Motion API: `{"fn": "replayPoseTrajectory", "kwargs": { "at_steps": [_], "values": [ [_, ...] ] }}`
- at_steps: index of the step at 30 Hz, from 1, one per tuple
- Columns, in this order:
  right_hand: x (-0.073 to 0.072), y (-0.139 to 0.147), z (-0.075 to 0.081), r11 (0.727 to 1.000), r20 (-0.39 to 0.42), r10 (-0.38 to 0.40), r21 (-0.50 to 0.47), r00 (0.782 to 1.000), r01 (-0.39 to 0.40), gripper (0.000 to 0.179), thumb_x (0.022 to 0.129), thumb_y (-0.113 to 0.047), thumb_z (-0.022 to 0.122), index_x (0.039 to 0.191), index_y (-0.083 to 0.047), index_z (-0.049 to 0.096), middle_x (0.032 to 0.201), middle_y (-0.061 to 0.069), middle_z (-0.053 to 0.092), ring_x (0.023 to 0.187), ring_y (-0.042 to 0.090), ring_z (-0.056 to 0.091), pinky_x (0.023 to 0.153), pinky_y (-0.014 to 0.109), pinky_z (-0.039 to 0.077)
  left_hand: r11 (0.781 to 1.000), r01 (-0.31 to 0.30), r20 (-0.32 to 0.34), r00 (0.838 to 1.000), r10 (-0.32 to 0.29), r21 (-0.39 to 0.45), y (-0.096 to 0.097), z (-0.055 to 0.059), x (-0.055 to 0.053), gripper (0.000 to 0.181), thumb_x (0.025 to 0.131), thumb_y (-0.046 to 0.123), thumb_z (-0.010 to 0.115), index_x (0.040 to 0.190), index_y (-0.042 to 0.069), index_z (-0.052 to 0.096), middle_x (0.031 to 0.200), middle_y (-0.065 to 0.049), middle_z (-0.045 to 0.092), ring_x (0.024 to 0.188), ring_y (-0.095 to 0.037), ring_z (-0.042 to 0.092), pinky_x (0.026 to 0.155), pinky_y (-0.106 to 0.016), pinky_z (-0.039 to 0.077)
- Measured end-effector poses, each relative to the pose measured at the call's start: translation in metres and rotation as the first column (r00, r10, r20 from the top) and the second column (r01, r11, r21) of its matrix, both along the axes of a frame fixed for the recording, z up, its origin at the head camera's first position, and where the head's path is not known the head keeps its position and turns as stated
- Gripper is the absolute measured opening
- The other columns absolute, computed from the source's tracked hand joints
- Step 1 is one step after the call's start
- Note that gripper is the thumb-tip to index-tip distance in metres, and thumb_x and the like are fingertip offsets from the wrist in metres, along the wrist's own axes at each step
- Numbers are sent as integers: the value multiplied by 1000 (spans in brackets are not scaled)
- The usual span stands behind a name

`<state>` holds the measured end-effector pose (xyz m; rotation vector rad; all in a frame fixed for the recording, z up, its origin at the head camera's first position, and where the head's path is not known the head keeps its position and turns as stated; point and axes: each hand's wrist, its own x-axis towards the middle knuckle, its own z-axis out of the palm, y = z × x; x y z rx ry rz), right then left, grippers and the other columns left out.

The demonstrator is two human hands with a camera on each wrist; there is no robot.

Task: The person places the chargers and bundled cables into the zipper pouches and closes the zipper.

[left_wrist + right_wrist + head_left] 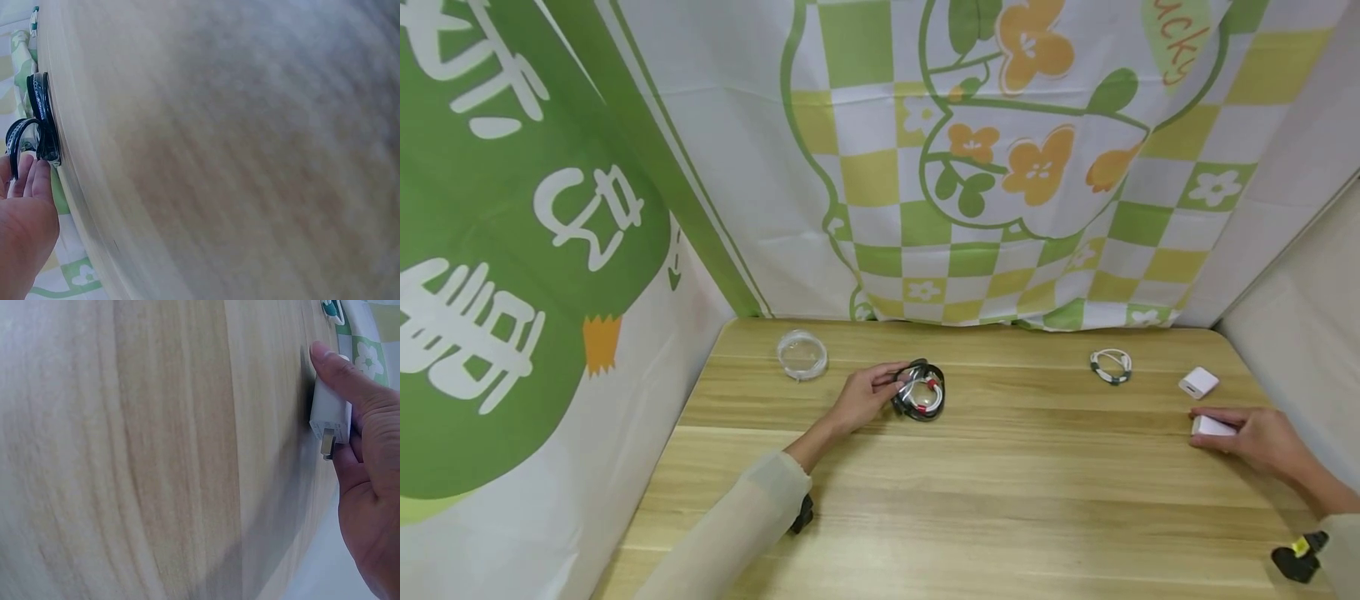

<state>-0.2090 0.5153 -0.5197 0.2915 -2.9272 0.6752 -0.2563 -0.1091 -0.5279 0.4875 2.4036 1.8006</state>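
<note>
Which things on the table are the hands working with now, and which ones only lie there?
In hand:
- black coiled cable, gripped by the left hand
- white charger, gripped by the right hand

Lying about:
- clear round lid
- small white-green coiled cable
- second white charger
</note>
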Motion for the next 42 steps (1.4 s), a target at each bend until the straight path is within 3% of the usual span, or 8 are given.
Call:
{"fn": "replayPoseTrajectory", "kwargs": {
  "at_steps": [8, 15, 23, 32, 42],
  "values": [
    [-1, -1, 1, 1000, -22, -9, -1, 1000, 9, 49, 71, -32, 99, 109, -4, 84, 112, 31, 74, 86, -24, 47, 63, 7, 40, 1000, -9, 25, 1000, 9, 0, 2, 1, 0, 40, 102, -1, 66, 142, 3, 66, 132, -20, 72, 124, -33, 70, 97, -27, 59],
    [-3, -5, 4, 1000, 5, -13, 16, 1000, 13, 49, 75, -34, 98, 111, -5, 83, 113, 34, 72, 82, -16, 50, 62, 13, 42, 1000, 16, -1, 1000, -16, 17, 3, 2, -1, 40, 103, 0, 67, 143, 1, 65, 132, -21, 71, 125, -36, 69, 101, -30, 58],
    [-7, -19, 14, 997, 9, 10, 70, 1000, -11, 50, 78, -37, 95, 115, -5, 82, 81, 18, 78, 67, 5, 50, 56, 22, 44, 1000, -6, 11, 1000, 6, -12, 3, 3, 0, 40, 102, 0, 67, 142, 4, 66, 132, -19, 72, 124, -32, 70, 99, -28, 59],
    [-13, -34, 14, 996, -70, 89, 38, 994, -86, 45, 74, -30, 98, 109, -5, 84, 100, 27, 78, 67, -1, 46, 55, 20, 42, 1000, -4, 7, 1000, 4, -29, 2, 4, 0, 40, 103, 0, 66, 143, 5, 65, 132, -19, 72, 123, -32, 71, 99, -27, 59],
    [-22, -54, 20, 986, -93, 164, -1, 982, -165, 42, 74, -26, 98, 108, -5, 84, 90, 15, 80, 66, -4, 50, 52, 23, 40, 1000, -6, 14, 1000, 6, -6, 1, 3, 0, 41, 102, -2, 67, 142, 3, 66, 130, -20, 73, 122, -33, 71, 99, -27, 59]
  ]
}}
